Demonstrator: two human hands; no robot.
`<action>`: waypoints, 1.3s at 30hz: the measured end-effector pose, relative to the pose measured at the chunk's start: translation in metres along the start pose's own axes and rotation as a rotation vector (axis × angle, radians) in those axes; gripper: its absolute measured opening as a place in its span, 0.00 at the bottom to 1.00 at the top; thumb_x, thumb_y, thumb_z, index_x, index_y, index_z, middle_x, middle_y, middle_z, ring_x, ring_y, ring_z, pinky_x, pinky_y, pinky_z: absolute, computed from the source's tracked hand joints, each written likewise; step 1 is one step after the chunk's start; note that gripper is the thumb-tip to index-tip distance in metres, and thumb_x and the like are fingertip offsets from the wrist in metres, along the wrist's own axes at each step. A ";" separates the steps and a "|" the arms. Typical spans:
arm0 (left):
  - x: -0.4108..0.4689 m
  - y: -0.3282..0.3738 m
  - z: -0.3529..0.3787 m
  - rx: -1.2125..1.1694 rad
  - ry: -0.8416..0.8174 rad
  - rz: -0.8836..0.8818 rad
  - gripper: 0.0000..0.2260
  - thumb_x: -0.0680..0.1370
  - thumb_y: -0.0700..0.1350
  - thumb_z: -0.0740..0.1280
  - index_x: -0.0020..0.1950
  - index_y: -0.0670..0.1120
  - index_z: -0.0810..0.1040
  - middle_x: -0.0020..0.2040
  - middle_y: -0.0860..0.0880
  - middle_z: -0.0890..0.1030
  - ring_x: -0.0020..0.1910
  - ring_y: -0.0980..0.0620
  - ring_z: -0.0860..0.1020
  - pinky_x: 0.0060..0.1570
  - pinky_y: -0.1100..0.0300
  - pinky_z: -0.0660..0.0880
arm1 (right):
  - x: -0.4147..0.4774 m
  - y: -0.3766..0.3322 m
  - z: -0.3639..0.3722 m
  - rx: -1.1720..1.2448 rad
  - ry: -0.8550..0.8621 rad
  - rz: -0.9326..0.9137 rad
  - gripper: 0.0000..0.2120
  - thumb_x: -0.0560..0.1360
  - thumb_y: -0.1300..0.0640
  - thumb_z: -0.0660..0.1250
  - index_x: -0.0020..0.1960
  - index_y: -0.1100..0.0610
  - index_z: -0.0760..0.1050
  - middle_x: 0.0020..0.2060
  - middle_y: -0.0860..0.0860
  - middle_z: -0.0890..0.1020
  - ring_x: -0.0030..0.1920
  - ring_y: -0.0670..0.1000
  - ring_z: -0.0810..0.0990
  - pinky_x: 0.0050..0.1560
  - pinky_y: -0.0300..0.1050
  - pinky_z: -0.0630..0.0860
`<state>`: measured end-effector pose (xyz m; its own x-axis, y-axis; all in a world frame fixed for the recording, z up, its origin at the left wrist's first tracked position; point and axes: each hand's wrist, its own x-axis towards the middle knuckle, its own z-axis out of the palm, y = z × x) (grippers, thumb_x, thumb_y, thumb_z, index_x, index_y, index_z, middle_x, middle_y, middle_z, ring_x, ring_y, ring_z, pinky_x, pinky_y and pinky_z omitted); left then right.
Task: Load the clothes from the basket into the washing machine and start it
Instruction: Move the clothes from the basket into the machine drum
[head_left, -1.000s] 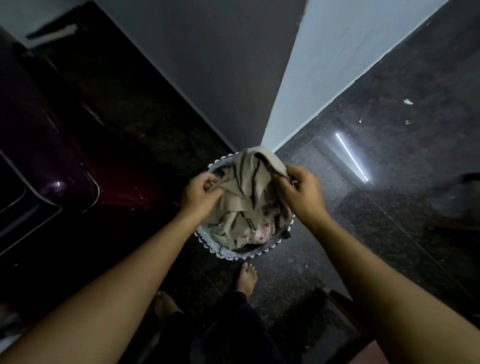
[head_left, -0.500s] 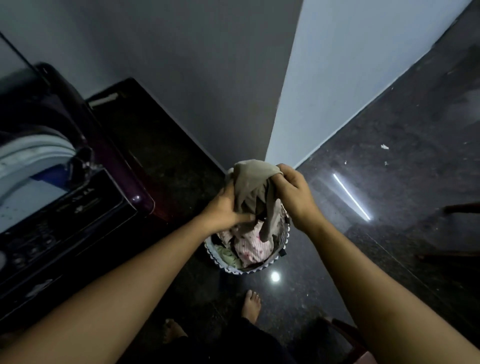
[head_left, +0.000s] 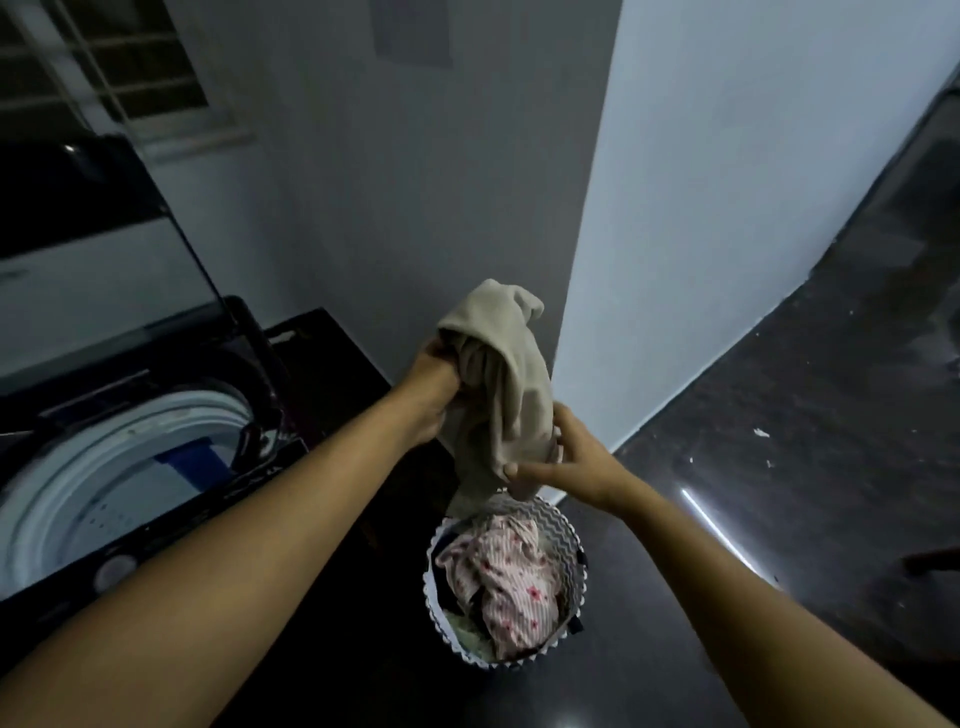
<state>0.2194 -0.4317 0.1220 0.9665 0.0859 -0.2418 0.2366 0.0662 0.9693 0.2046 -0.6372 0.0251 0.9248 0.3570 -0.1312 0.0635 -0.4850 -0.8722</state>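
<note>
A bunched beige garment (head_left: 506, 384) hangs in the air above the round laundry basket (head_left: 570, 535). My left hand (head_left: 434, 387) grips its upper part. My right hand (head_left: 566, 460) holds its lower end from the right. The basket stands on the dark floor and holds a pink striped flowered cloth (head_left: 506, 582) plus other pieces. At the left stands the top-loading washing machine (head_left: 130, 467) with its lid (head_left: 98, 270) raised and the white drum rim exposed; something blue lies inside.
A grey wall corner (head_left: 587, 260) rises right behind the basket. A barred window (head_left: 114, 67) sits at the upper left. The dark glossy floor (head_left: 810, 441) spreads to the right with small white scraps and a light reflection.
Both hands have lifted the beige garment up out of the basket. The view has tilted up and left, bringing the open washing machine further into sight.
</note>
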 end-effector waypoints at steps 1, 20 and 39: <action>-0.004 0.013 -0.006 -0.010 -0.003 0.031 0.08 0.82 0.43 0.64 0.57 0.46 0.81 0.51 0.47 0.85 0.52 0.48 0.82 0.47 0.51 0.81 | 0.005 -0.006 0.004 0.021 0.009 -0.005 0.39 0.68 0.44 0.79 0.74 0.45 0.65 0.64 0.43 0.76 0.61 0.43 0.77 0.58 0.40 0.76; -0.048 0.047 -0.369 0.000 0.560 0.136 0.12 0.77 0.39 0.67 0.57 0.51 0.81 0.50 0.47 0.86 0.42 0.52 0.86 0.38 0.59 0.82 | 0.155 -0.264 0.180 0.241 0.049 -0.195 0.10 0.83 0.53 0.60 0.56 0.55 0.78 0.48 0.55 0.84 0.46 0.54 0.83 0.41 0.52 0.80; 0.040 -0.172 -0.580 0.356 0.402 -0.385 0.13 0.78 0.44 0.66 0.63 0.48 0.81 0.57 0.44 0.83 0.56 0.42 0.81 0.59 0.47 0.79 | 0.298 -0.182 0.471 -0.053 -0.139 0.319 0.12 0.77 0.66 0.62 0.54 0.61 0.83 0.48 0.62 0.85 0.50 0.64 0.84 0.55 0.62 0.81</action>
<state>0.1598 0.1372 -0.0802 0.7101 0.4909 -0.5049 0.6432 -0.1603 0.7487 0.2923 -0.0665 -0.0778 0.8416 0.2838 -0.4594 -0.1983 -0.6289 -0.7518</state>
